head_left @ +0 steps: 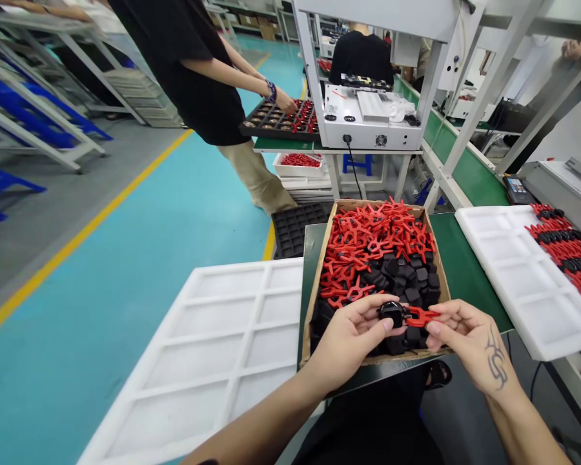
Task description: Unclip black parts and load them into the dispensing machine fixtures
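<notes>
My left hand point(351, 336) pinches a small black square case point(392, 314) with a glossy face, held above the box. The fingertips of my right hand point(472, 342) are closed on a red forked plastic clip point(420, 316), whose left end meets the case; whether the two are joined I cannot tell. Under both hands stands a cardboard box point(319, 278). Loose red clips point(372, 236) fill its far and left parts, and black square pieces point(414, 281) lie in its nearer and right parts.
A white partitioned foam tray point(252, 332) is at the left, another point(527, 278) at the right with rows of red-and-black pieces point(569, 248). Ahead, a co-worker's hand point(285, 102) reaches over a black tray point(281, 134) beside a white machine point(372, 132).
</notes>
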A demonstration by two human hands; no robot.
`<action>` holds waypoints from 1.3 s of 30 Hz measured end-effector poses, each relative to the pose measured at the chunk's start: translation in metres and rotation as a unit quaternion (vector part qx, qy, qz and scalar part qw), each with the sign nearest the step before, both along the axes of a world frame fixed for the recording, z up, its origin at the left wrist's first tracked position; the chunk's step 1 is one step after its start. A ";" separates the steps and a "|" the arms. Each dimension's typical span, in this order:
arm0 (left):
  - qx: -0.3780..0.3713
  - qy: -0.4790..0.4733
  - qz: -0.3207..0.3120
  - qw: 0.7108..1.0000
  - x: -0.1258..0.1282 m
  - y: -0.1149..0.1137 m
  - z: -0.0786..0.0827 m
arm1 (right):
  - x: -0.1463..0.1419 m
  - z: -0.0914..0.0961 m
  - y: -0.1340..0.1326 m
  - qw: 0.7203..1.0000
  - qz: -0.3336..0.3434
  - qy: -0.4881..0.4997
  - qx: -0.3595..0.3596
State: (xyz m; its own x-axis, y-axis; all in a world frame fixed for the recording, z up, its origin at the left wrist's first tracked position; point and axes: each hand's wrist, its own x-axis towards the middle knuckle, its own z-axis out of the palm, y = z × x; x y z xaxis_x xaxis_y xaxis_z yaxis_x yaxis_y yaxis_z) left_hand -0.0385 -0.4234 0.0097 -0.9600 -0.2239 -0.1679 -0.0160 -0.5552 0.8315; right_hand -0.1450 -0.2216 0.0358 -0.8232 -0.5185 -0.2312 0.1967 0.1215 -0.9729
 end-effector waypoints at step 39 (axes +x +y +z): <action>-0.049 -0.006 -0.062 0.997 0.002 0.000 0.005 | 0.002 -0.006 -0.005 0.996 0.085 -0.004 -0.025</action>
State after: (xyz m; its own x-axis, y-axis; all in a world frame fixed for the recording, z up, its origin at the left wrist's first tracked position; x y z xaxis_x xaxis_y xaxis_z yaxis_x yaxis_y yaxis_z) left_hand -0.0363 -0.4235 0.0149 -0.9793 -0.1202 -0.1630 -0.0896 -0.4642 0.8812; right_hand -0.1432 -0.2270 0.0301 -0.7211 -0.6609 -0.2078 0.1854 0.1049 -0.9770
